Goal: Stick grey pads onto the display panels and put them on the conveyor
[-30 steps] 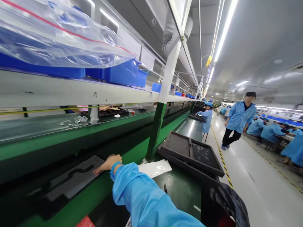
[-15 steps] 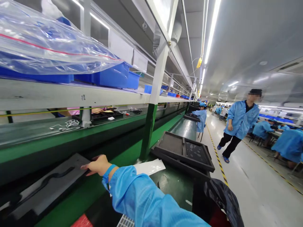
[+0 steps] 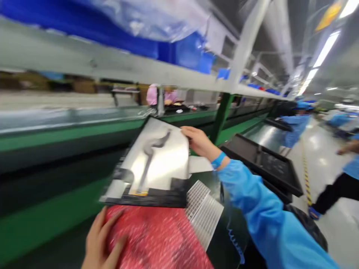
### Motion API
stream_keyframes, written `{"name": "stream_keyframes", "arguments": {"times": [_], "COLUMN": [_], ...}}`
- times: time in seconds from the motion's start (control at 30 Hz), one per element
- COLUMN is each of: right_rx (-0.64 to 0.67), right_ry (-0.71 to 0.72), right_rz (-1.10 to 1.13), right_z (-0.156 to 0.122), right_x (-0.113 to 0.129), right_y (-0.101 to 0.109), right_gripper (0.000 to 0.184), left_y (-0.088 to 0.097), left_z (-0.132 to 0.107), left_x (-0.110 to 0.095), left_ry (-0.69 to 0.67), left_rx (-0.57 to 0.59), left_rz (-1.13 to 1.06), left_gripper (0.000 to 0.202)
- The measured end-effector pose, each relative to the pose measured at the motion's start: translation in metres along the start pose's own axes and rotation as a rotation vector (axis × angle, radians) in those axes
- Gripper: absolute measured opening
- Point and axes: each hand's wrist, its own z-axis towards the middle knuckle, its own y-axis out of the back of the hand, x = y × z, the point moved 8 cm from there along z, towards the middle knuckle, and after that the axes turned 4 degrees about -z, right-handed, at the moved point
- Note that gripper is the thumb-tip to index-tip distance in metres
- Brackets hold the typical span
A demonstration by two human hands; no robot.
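Below, dark workbench (image 3: 221, 241) beside pale floor (image 3: 322, 151)

Factory: assembly line (image 3: 56, 137), blue smocks (image 3: 294, 129)

The panel (image 3: 168, 160) has been lifted, and the left hand (image 3: 97, 241) has appeared.

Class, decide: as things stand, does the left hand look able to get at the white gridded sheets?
Probably not without reaching across: the left hand touches the left side of the red wrap, which spreads between it and the white gridded sheets.
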Motion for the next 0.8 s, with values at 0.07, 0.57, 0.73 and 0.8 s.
{"name": "stream_keyframes", "arguments": {"times": [0.07, 0.57, 0.73, 0.8], "right_rx": [0.062, 0.479, 0.416, 0.327], "right_ry": [-0.044, -0.21, -0.013, 0.055], "right_rz": [0.021, -0.197, -0.328, -0.378], "right_z": [-0.023, -0.082, -0.075, -0.072], "right_x": [-0.02, -0.168, -0.139, -0.118], "right_y": [0.008, -0.072, -0.065, -0.039], "right_gripper": [0.02, 0.033, 0.028, 0.027], "left_y": [0.003, -0.006, -0.004, -0.002], "left_z": [-0.017, -0.024, -0.015, -0.012], "left_x": [0.01, 0.01, 0.005, 0.006], "left_ry": [0.153, 0.289, 0.25, 0.233], "left_rx": [-0.055, -0.033, -0.062, -0.087], "left_rz": [-0.181, -0.284, -0.284, -0.239], "left_gripper": [0.049, 0.059, 0.064, 0.063]}}
